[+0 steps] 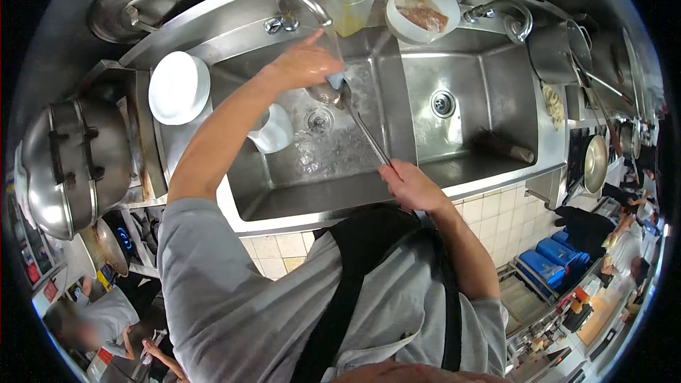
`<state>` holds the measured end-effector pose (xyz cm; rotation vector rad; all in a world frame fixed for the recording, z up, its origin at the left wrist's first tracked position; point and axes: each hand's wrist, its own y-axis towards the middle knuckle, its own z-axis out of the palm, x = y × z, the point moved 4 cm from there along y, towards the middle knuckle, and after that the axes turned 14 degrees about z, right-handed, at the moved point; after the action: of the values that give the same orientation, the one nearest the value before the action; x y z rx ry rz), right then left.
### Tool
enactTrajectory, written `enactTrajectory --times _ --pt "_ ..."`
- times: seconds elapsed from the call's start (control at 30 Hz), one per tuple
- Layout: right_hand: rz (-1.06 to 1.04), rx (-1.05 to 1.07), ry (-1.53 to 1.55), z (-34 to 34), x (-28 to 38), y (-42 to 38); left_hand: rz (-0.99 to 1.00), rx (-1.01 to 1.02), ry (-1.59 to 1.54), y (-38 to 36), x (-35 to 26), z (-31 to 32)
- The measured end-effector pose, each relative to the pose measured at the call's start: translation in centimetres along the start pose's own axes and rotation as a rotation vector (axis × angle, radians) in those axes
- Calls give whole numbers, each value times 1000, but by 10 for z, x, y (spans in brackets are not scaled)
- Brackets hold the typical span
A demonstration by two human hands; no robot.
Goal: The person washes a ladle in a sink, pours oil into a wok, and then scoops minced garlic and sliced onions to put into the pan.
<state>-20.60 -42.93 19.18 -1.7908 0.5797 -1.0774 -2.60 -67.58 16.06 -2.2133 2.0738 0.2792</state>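
Steel everywhere from where I watch — a double sink (397, 110) with the person's two arms over the left basin. Left hand (305, 65) is up near the tap (301, 1), fingers curled around what looks like a blue sponge (335, 81), pressing it on the bowl of a long metal spoon (344, 96). Right hand (411, 186) sits at the front rim of the sink, closed around the spoon's handle end; the shaft runs slanted up and away from it toward the left hand. Water lies over the left basin floor around the drain (319, 120). White pitcher (273, 129) rests against the left wall of that basin. Stack of white plates (179, 87) on the counter just left of the sink. Soap dispenser (349, 1) and a white container (422, 10) of pale food stand on the back ledge — right basin holds a dark tool I cannot identify
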Motion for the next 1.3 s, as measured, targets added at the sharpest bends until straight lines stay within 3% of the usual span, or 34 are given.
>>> enactTrajectory --times 0.03,0.07,0.13,0.17,0.23,0.27,0.33,0.37,0.43,0.47,0.53,0.57,0.63,0.67,0.73,0.83,1.0,1.07,1.23,1.3 --pt "-2 8 -2 2 -1 -1 -45 155 -21 5 -1 5" --pt "-37 -7 -22 2 -3 -2 -50 158 -24 12 -7 5" --pt "-65 -29 -39 2 -6 -4 184 221 21 29 -28 11" --pt "-43 -17 19 1 -8 -6 189 218 16 29 -27 13" --pt "-23 -8 76 -2 -10 -8 -51 38 -169 21 -9 16" --pt "16 23 175 -3 -12 -9 -50 40 -171 16 -8 24" --pt "49 50 272 -5 -12 -13 -322 -230 -150 5 5 32" --pt "75 74 348 -4 -12 -16 -320 -231 -147 5 6 39" --pt "101 99 425 -3 -12 -19 -813 -465 -840 -7 9 57" --pt "86 97 451 -3 -11 -19 -813 -464 -839 -5 4 61" --pt "73 102 476 1 -10 -16 -1011 -639 -797 -8 -9 65" --pt "78 112 511 3 -10 -12 -1017 -638 -798 -5 -16 69" --pt "77 119 539 4 -6 -9 -928 -742 -326 0 -25 58" --pt "73 130 548 4 0 -9 -927 -748 -322 1 -28 58" --pt "65 135 557 1 7 -12 -923 -1028 -141 -2 -36 46" --pt "34 132 564 0 12 -14 -919 -1161 -67 -17 -38 25" --pt "24 154 587 1 19 -8 -911 -963 -72 -25 -54 -2" --pt "14 179 579 5 32 -12 -703 -827 -52 -7 -68 -3" --pt "51 171 533 15 30 -12 -712 -760 -211 0 -51 24" --pt "47 227 514 16 29 -9 -784 -721 -80 -4 -37 18"
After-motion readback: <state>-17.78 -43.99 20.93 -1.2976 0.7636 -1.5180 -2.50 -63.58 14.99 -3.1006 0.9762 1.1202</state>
